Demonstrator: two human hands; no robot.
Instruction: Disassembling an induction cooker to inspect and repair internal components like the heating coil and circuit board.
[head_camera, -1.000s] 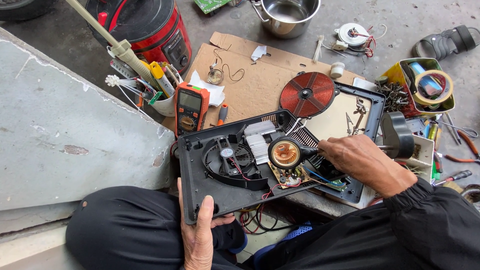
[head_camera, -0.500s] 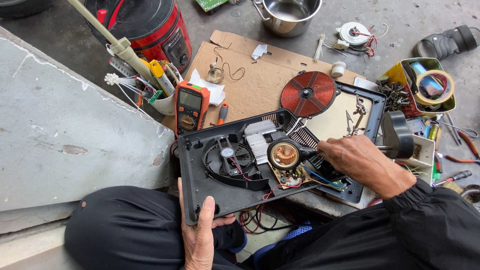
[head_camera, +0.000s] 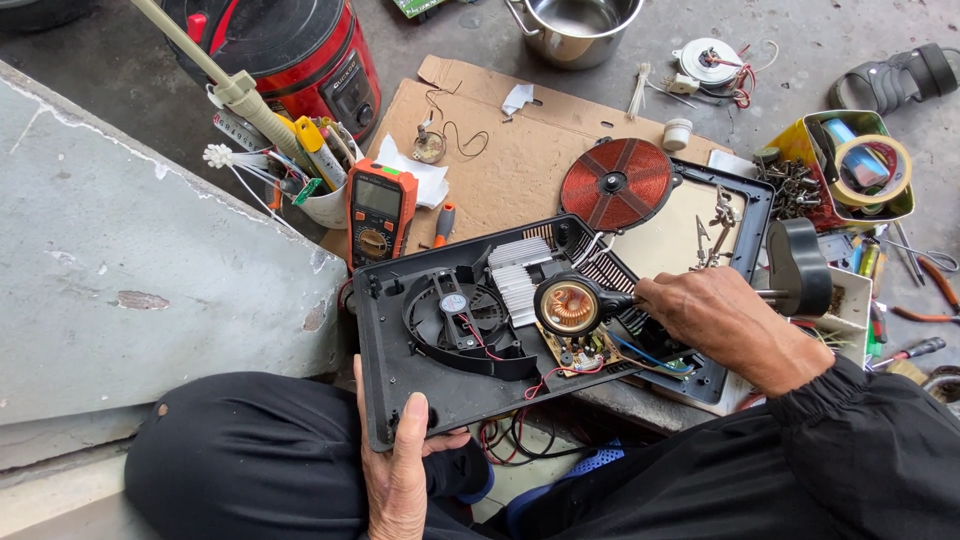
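1. Now, from the head view, your left hand (head_camera: 400, 480) clamps the near edge of the black cooker base (head_camera: 420, 370), thumb on top; hold it firmly against your knee.
2. Your right hand (head_camera: 725, 320) has its fingers closed on the magnifier (head_camera: 570, 305) handle, its lens above the circuit board (head_camera: 585, 350) beside the fan (head_camera: 455, 310); keep it level and steady.

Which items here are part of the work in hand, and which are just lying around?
In use:
- left hand gripping the black appliance base
- right hand holding the magnifier over the circuit board

Lying about:
- orange multimeter
- red coil disc
- steel pot
- tape roll
- sandal
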